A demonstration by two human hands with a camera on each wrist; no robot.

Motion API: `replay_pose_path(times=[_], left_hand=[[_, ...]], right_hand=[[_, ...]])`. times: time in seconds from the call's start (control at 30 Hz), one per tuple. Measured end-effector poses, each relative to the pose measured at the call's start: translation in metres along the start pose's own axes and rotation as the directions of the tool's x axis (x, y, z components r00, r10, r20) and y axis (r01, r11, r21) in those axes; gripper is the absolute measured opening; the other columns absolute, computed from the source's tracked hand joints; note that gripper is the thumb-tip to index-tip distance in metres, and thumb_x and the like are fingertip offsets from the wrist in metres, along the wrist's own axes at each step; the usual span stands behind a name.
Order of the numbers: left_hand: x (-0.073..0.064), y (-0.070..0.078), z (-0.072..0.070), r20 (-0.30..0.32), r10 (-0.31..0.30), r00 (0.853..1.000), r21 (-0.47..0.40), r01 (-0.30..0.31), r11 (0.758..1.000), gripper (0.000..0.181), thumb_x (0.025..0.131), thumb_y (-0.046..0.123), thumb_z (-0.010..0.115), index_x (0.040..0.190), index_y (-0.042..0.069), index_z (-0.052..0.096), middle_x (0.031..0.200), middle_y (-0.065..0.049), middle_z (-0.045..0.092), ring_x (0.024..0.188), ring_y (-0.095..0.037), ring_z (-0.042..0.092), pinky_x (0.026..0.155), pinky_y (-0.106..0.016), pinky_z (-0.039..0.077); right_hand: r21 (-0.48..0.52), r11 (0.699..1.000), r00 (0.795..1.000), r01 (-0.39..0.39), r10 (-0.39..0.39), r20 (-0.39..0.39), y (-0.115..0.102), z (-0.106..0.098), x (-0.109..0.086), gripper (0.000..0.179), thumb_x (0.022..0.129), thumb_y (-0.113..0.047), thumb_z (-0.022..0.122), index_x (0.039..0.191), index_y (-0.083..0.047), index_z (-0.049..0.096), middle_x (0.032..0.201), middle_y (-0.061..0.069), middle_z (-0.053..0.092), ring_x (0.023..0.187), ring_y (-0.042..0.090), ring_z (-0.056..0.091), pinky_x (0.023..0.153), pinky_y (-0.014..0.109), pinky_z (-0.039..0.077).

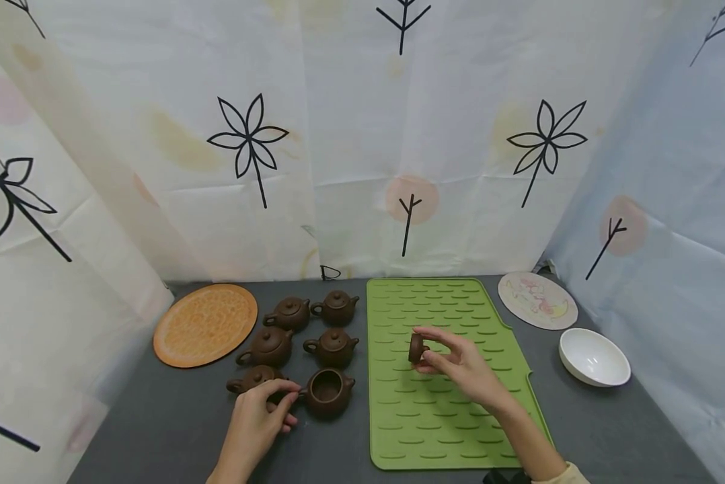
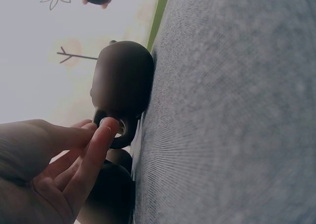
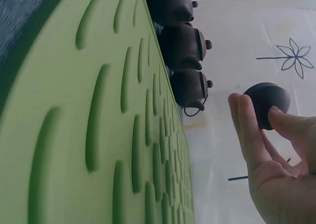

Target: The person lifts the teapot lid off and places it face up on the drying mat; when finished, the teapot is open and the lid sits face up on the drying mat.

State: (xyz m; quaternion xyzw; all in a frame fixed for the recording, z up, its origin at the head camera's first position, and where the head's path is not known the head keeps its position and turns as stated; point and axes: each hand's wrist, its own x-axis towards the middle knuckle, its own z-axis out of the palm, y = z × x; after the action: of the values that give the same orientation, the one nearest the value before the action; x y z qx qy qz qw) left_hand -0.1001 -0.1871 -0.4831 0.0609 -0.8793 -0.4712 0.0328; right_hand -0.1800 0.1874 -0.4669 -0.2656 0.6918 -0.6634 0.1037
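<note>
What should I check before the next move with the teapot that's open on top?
1. Left grip on the open teapot: ok, fingers pinch its handle.
2. Teapot standing upright on the table: ok.
3. Right grip on the small brown piece: ok, fingers and thumb hold it.
4. Piece above the teapot: not ok, it's over the green mat.
5. Piece fits the opening: cannot tell.
</note>
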Motion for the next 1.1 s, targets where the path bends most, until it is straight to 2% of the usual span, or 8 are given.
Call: replay_pose_path(times=[0.13, 0.27, 0.37, 0.57, 0.73, 0.9, 1.0, 1.1], left_hand=[[0.0, 0.0, 0.001, 0.002, -0.005, 1.0, 0.004, 0.005, 1.0, 0.013, 0.096, 0.004, 0.08, 0.102, 0.015, 0.083, 0.096, -0.007, 0.082, 0.053, -0.013, 0.072, 0.05, -0.025, 0.057], [0.0, 0.0, 0.001, 0.003, -0.004, 1.0, 0.004, 0.004, 1.0, 0.013, 0.096, 0.005, 0.08, 0.102, 0.016, 0.083, 0.095, -0.006, 0.082, 0.053, -0.012, 0.071, 0.051, -0.025, 0.057], [-0.001, 0.0, 0.001, 0.001, 0.0, 1.0, 0.004, 0.0, 1.0, 0.013, 0.096, 0.005, 0.08, 0.102, 0.016, 0.083, 0.095, -0.006, 0.082, 0.053, -0.011, 0.071, 0.051, -0.025, 0.057], [0.0, 0.0, 0.001, -0.007, 0.003, 1.0, 0.002, -0.003, 1.0, 0.013, 0.096, 0.005, 0.081, 0.102, 0.016, 0.083, 0.098, -0.007, 0.083, 0.053, -0.011, 0.071, 0.051, -0.025, 0.057], [-0.001, -0.001, 0.001, -0.009, 0.002, 1.0, 0.009, -0.002, 1.0, 0.013, 0.096, 0.005, 0.08, 0.103, 0.015, 0.083, 0.096, -0.007, 0.083, 0.053, -0.011, 0.071, 0.051, -0.025, 0.057], [-0.001, 0.0, 0.001, -0.005, -0.005, 1.0, 0.009, 0.005, 1.0, 0.013, 0.097, 0.005, 0.08, 0.103, 0.015, 0.083, 0.097, -0.007, 0.082, 0.054, -0.012, 0.071, 0.051, -0.025, 0.057], [-0.001, 0.0, 0.001, -0.003, -0.006, 1.0, 0.01, 0.006, 1.0, 0.012, 0.097, 0.005, 0.08, 0.103, 0.015, 0.083, 0.097, -0.007, 0.082, 0.054, -0.012, 0.072, 0.051, -0.025, 0.057], [-0.001, 0.001, 0.0, -0.004, -0.004, 1.0, 0.011, 0.004, 1.0, 0.012, 0.097, 0.004, 0.08, 0.102, 0.015, 0.084, 0.097, -0.007, 0.082, 0.054, -0.012, 0.072, 0.05, -0.025, 0.057]], right_hand=[[0.065, 0.994, 0.996, -0.09, 0.089, 0.01, 0.001, 0.0, 0.003, 0.048, 0.113, -0.009, 0.056, 0.158, 0.004, 0.045, 0.164, 0.041, 0.033, 0.123, 0.046, 0.073, 0.103, 0.049, 0.062], [0.023, 0.987, 0.986, -0.161, 0.162, -0.032, 0.002, 0.0, 0.008, 0.05, 0.11, -0.013, 0.065, 0.156, -0.004, 0.048, 0.165, 0.036, 0.037, 0.12, 0.046, 0.074, 0.102, 0.051, 0.063], [-0.052, 0.985, 0.985, -0.167, 0.165, -0.041, 0.004, -0.001, 0.013, 0.056, 0.106, -0.011, 0.071, 0.155, -0.001, 0.047, 0.164, 0.035, 0.04, 0.115, 0.042, 0.078, 0.098, 0.049, 0.065], [-0.119, 0.977, 0.983, -0.175, 0.179, 0.028, 0.01, -0.001, 0.031, 0.061, 0.105, -0.002, 0.069, 0.158, 0.01, 0.041, 0.16, 0.037, 0.043, 0.118, 0.047, 0.075, 0.098, 0.044, 0.066], [-0.141, 0.963, 0.97, -0.228, 0.237, 0.052, 0.017, 0.001, 0.045, 0.058, 0.106, 0.003, 0.064, 0.159, 0.011, 0.041, 0.16, 0.036, 0.044, 0.125, 0.047, 0.072, 0.097, 0.037, 0.066], [-0.135, 0.962, 0.963, -0.237, 0.251, 0.101, 0.023, 0.003, 0.052, 0.057, 0.109, 0.005, 0.057, 0.162, 0.011, 0.037, 0.163, 0.039, 0.036, 0.125, 0.048, 0.071, 0.099, 0.034, 0.065], [-0.115, 0.961, 0.957, -0.251, 0.265, 0.12, 0.027, 0.005, 0.055, 0.057, 0.109, 0.007, 0.053, 0.163, 0.012, 0.034, 0.162, 0.042, 0.035, 0.122, 0.048, 0.073, 0.099, 0.037, 0.065], [-0.129, 0.958, 0.953, -0.257, 0.274, 0.132, 0.029, 0.008, 0.058, 0.057, 0.11, 0.006, 0.052, 0.164, 0.011, 0.033, 0.155, 0.044, 0.04, 0.113, 0.041, 0.077, 0.094, 0.039, 0.067]])
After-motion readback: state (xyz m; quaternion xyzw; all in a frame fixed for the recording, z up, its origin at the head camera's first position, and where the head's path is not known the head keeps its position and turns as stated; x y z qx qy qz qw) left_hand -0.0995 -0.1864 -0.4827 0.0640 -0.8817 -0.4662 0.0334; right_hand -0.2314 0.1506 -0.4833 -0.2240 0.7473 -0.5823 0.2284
